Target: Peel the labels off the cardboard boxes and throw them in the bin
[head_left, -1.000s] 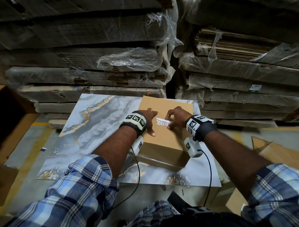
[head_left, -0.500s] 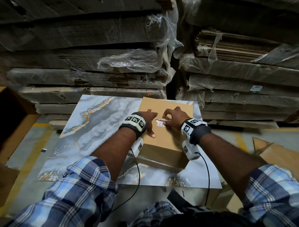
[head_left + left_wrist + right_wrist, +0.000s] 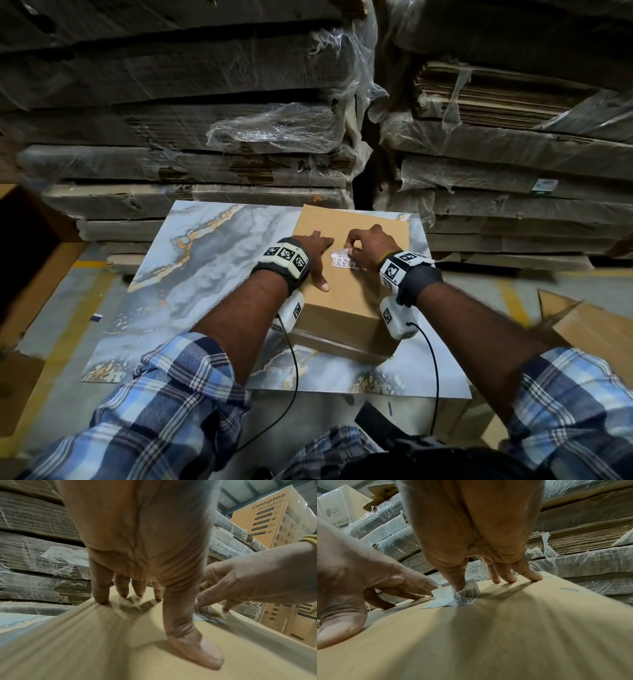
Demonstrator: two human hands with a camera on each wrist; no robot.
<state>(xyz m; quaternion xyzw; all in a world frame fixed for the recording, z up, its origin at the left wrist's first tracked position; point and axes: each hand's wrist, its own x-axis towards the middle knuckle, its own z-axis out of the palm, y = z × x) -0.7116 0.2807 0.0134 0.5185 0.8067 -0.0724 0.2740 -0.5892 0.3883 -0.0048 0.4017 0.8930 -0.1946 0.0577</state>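
- Your left hand (image 3: 317, 254) lies flat with fingers spread, pinning the cardboard box (image 3: 346, 301) on the marble table (image 3: 191, 274).
- Your right hand (image 3: 371, 245) pinches the lifted end of the label (image 3: 453, 597), which sits on the box top, half up and already ragged.
- Risk imo: yank fast or straight up and it'll probably tear, leaving scraps stuck.
- Count: one box, one label, two hands; no bin in view.

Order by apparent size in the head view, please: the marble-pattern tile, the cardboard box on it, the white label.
1. Marble-pattern tile, largest.
2. Cardboard box, standing on the tile.
3. White label on the box top, smallest, partly hidden by the right hand.
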